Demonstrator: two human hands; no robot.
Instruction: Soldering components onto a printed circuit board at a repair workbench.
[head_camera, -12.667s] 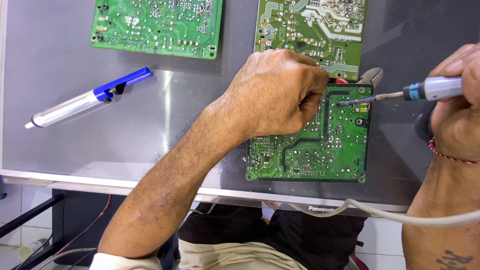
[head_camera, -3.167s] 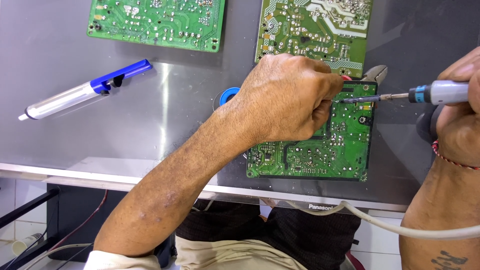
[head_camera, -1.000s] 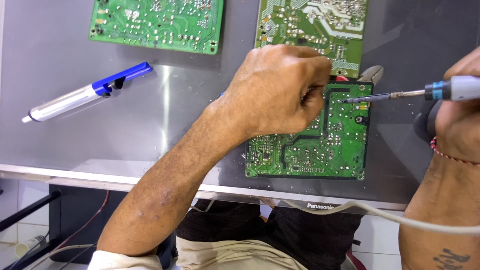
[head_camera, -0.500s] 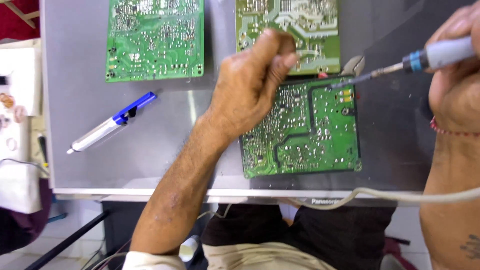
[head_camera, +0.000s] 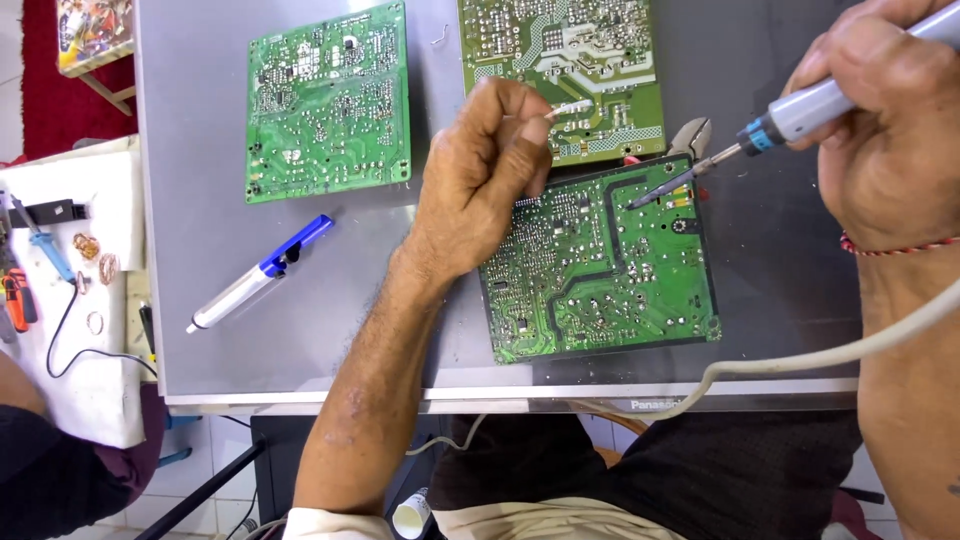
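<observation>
Two hands worked: your right hand (head_camera: 885, 130) gripped a soldering iron (head_camera: 790, 115) over a circuit board (head_camera: 600, 265); your left hand (head_camera: 485, 170) pinched solder wire (head_camera: 570, 107).

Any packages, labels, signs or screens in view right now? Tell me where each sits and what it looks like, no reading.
Flat-panel screen: lies face up as the work surface under the boards; big grey rectangle, pale bezel, small light logo at its near edge.
Printed picture card: top left corner, on a small wooden stand over red floor; colourful, rectangular.
No packages or signs show.
</observation>
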